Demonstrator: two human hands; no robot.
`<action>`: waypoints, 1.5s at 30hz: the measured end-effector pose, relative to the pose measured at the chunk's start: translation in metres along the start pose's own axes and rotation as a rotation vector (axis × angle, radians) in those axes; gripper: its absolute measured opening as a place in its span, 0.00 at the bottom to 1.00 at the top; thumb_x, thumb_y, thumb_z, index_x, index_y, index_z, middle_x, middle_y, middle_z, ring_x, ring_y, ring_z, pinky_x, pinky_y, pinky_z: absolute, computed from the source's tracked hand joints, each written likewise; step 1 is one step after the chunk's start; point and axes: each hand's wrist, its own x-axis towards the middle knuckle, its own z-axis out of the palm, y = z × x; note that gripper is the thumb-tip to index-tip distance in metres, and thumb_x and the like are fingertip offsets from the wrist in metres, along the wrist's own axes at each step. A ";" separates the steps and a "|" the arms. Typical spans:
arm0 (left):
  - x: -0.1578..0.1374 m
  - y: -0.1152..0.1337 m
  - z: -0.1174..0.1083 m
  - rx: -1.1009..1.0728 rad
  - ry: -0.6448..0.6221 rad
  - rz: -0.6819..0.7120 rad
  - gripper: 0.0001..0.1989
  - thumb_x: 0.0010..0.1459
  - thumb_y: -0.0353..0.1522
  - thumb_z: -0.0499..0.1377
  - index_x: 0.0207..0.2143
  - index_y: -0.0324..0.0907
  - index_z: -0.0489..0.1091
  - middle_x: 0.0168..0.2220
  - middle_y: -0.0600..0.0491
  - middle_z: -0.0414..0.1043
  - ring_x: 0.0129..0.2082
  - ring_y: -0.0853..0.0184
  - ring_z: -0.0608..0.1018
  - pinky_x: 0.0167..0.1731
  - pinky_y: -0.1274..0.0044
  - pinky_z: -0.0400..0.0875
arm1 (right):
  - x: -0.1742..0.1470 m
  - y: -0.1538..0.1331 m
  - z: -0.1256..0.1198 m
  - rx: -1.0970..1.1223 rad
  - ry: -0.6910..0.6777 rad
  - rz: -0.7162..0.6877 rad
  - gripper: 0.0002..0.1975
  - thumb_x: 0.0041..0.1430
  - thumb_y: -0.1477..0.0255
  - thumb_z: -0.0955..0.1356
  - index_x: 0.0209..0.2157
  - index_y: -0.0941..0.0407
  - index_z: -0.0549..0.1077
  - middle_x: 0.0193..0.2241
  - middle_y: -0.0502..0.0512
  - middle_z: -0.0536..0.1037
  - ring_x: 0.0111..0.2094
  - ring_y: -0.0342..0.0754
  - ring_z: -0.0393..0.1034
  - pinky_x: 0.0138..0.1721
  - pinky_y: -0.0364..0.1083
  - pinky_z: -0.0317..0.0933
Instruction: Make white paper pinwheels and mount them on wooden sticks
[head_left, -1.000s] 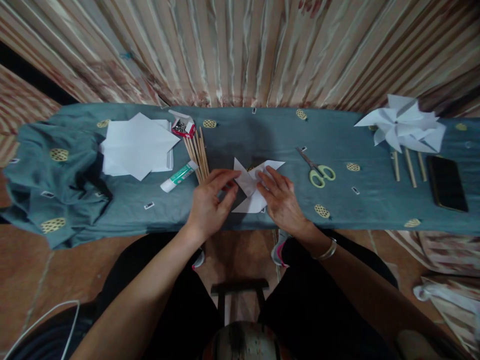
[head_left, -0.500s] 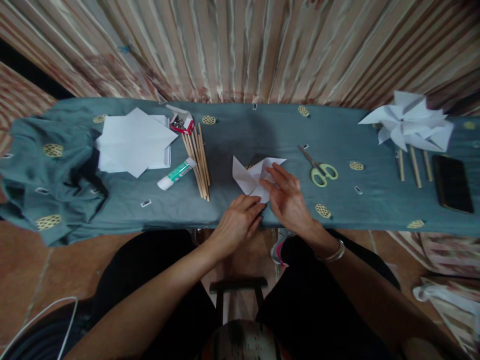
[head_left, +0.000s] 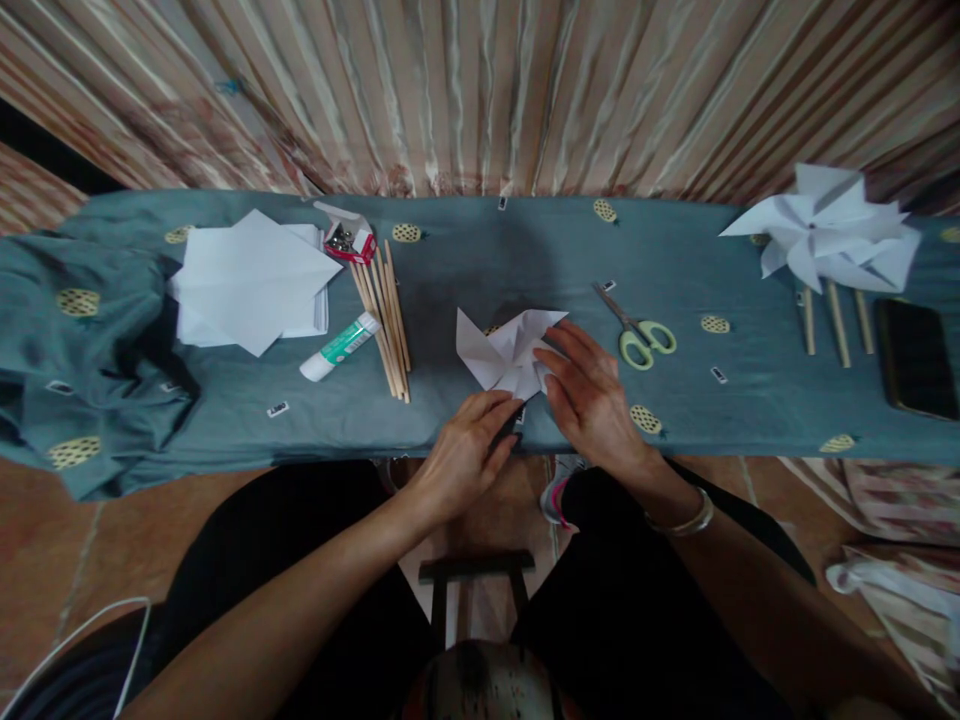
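A white paper pinwheel (head_left: 510, 352) with folded blades is in front of me at the middle of the table. My left hand (head_left: 469, 440) has its fingertips on the pinwheel's lower edge, its thumb lower and partly tucked under. From the right, my right hand (head_left: 592, 395) curls its fingers around a blade, hiding part of that side. Green-handled scissors (head_left: 643, 338) lie just right of the right hand. Left of the pinwheel are several thin wooden sticks (head_left: 390, 330) and a green and white glue stick (head_left: 340, 347).
A stack of white paper sheets (head_left: 259, 285) lies at the left by a small red and white box of metal pins (head_left: 349, 240). Finished paper pinwheels on sticks (head_left: 821, 230) and a black phone (head_left: 916, 357) are at the right. Bunched cloth (head_left: 112, 350) covers the table's left end.
The pinwheel's centre and blades show more now, as my right hand's fingers have drawn slightly to the right. My left hand stays at the lower edge. The view has shifted slightly.
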 end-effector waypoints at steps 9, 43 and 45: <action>0.001 0.001 -0.003 -0.012 -0.042 -0.017 0.18 0.63 0.28 0.54 0.54 0.38 0.67 0.50 0.43 0.72 0.51 0.59 0.74 0.53 0.64 0.72 | -0.001 -0.007 0.001 0.001 -0.045 -0.012 0.23 0.66 0.75 0.61 0.60 0.43 0.64 0.60 0.55 0.67 0.66 0.57 0.56 0.62 0.60 0.57; 0.011 0.003 0.002 -0.093 -0.041 -0.085 0.17 0.61 0.26 0.54 0.52 0.39 0.68 0.48 0.45 0.70 0.49 0.61 0.75 0.52 0.68 0.72 | -0.006 -0.004 0.009 0.002 -0.067 -0.079 0.18 0.66 0.73 0.61 0.54 0.45 0.69 0.61 0.54 0.67 0.65 0.60 0.57 0.60 0.62 0.58; 0.012 0.003 0.001 -0.096 -0.051 -0.095 0.17 0.61 0.26 0.54 0.52 0.38 0.68 0.47 0.45 0.70 0.49 0.62 0.75 0.52 0.69 0.72 | -0.006 -0.004 0.009 0.002 -0.061 -0.086 0.18 0.66 0.73 0.61 0.54 0.45 0.69 0.61 0.54 0.68 0.65 0.60 0.57 0.59 0.63 0.59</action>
